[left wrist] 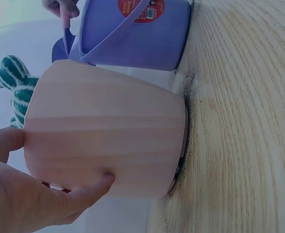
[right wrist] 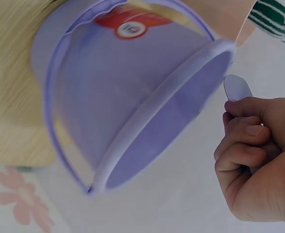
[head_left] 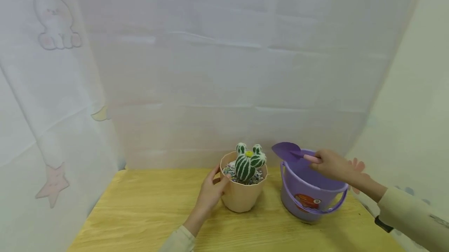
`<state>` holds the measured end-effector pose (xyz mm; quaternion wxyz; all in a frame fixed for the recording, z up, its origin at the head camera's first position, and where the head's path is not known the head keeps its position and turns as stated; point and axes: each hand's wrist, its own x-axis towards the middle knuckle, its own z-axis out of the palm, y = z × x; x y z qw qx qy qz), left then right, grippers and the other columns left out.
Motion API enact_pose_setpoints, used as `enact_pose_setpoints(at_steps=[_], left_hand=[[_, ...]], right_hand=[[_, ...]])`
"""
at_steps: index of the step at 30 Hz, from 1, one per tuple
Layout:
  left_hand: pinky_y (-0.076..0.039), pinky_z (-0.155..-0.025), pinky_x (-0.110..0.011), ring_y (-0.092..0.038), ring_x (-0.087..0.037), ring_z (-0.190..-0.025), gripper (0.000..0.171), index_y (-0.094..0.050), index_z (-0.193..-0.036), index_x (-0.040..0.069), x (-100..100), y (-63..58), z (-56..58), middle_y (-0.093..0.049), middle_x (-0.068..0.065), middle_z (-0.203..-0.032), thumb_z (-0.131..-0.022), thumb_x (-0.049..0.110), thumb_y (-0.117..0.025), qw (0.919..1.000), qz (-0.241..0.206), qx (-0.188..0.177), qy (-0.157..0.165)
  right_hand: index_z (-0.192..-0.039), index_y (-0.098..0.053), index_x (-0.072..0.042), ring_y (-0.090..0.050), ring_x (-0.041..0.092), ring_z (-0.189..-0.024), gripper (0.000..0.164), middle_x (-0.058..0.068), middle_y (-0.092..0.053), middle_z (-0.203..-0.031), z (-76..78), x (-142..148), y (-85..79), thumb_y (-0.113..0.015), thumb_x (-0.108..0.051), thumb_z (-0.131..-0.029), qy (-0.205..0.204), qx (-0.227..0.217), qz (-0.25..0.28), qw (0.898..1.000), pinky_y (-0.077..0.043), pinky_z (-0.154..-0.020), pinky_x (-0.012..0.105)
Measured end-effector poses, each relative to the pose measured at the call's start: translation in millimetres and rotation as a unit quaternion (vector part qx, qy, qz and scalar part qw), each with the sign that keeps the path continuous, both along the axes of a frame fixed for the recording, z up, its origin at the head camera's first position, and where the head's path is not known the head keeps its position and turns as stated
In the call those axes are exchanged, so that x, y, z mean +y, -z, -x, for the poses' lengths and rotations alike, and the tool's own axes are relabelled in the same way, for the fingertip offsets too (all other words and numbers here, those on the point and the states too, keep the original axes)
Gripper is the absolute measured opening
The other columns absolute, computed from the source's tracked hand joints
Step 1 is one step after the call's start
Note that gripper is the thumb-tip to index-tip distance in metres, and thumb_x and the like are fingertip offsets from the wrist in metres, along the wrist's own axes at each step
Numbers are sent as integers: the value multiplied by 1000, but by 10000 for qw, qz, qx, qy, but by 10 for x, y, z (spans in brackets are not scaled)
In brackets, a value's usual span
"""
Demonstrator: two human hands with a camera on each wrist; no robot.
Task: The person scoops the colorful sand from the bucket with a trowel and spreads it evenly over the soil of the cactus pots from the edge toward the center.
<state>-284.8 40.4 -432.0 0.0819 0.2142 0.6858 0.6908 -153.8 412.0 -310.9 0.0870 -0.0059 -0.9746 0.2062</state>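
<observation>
A peach flower pot (head_left: pixel 242 199) stands on the table, filled with small pebbles around a green-and-white striped cactus (head_left: pixel 245 168) with a yellow bloom. My left hand (head_left: pixel 209 192) grips the pot's left side, thumb at the rim; in the left wrist view its fingers (left wrist: pixel 91 191) lie along the wall. My right hand (head_left: pixel 329 163) holds a purple trowel (head_left: pixel 285 150) by its pink handle, above the rim of a purple bucket (head_left: pixel 308 189). The blade points left, toward the cactus. In the right wrist view the curled fingers hide most of the handle.
The bucket's handle (head_left: pixel 308 208) hangs down over its front. Both containers stand on a yellow wood-grain table (head_left: pixel 151 205), close to its back edge. Pale sheeting (head_left: pixel 224 69) rises behind, and a wall with a flower print (head_left: pixel 357 165) stands at the right.
</observation>
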Motion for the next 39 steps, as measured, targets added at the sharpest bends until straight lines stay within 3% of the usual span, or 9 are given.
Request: enact_pose_setpoints(at_steps=[5, 11, 13, 17, 20, 24, 30, 35, 39], left_hand=[[-56, -84, -52, -52, -34, -126, 75, -35, -159, 9, -35, -5, 20, -42, -11, -154, -99, 38, -69, 10000, 21, 23, -75], [-56, -85, -52, -51, -35, -125, 73, -35, -159, 8, -50, -23, 47, -41, -14, -154, -100, 36, -68, 9999, -54, 33, -117], [-56, -85, -52, -51, -35, -125, 72, -34, -159, 8, -52, -25, 54, -41, -14, -155, -100, 35, -68, 9999, -61, 33, -97], [-55, -86, -53, -51, -36, -126, 71, -34, -159, 9, -47, -7, 70, -40, -13, -155, -101, 33, -67, 10000, -29, 55, -65], [-55, -87, -54, -52, -36, -125, 71, -34, -159, 9, -42, 16, 80, -41, -13, -155, -101, 33, -68, 10000, -18, 36, -53], [-54, -89, -55, -51, -36, -127, 73, -33, -159, 8, -36, 7, 49, -40, -13, -156, -100, 34, -68, 10000, -15, 33, -23], [-55, -90, -53, -50, -37, -128, 74, -34, -159, 9, -23, -31, -2, -39, -14, -156, -100, 39, -67, 9998, 83, 167, 28], [-55, -89, -43, -52, -34, -125, 72, -38, -158, 10, -10, -10, 21, -43, -11, -153, -100, 40, -67, 9991, 225, 337, -142], [-52, -95, -43, -51, -32, -126, 71, -39, -157, 12, -66, -45, 50, -46, -7, -151, -99, 39, -69, 9990, 225, 346, -185]], right_hand=[[-74, -60, -11, -42, 12, -54, 18, -4, -47, -63, -111, 120, -57, -67, -9, -91, 117, 36, -303, 9995, -35, -48, 27], [-67, -56, -10, -42, 10, -47, 22, -5, -44, -55, -213, 198, -125, -67, -4, -86, 270, -644, -247, 9973, -37, -47, 26], [-65, -56, -11, -47, 12, -46, 24, -3, -48, -53, -229, 228, -92, -69, -6, -84, 333, -815, -414, 9953, -41, -54, 34], [-61, -60, -13, -50, 13, -46, 32, -5, -50, -52, -230, 294, 33, -78, -19, -88, 305, -903, -685, 9931, -35, -66, 46], [-76, -66, -7, -52, 14, -52, 28, -3, -54, -58, -209, 331, 104, -80, -26, -90, 232, -947, -294, 9948, -40, -63, 40], [-98, -60, 0, -55, 18, -56, 27, 5, -64, -70, -173, 350, 127, -78, -19, -91, 284, -1018, 606, 9925, -44, -52, 30], [-105, -55, 9, -61, 25, -58, 17, 11, -75, -89, -153, 403, 148, -64, 4, -91, 119, -755, 1268, 9890, -50, -49, 33], [-98, -63, 0, -62, 21, -62, 15, 1, -69, -79, -162, 424, 170, -72, -11, -94, 168, -534, 621, 9965, -51, -53, 31], [-93, -66, -5, -63, 18, -73, 16, -1, -67, -84, -143, 367, 112, -74, -19, -94, 171, -108, 198, 9996, -54, -64, 35]])
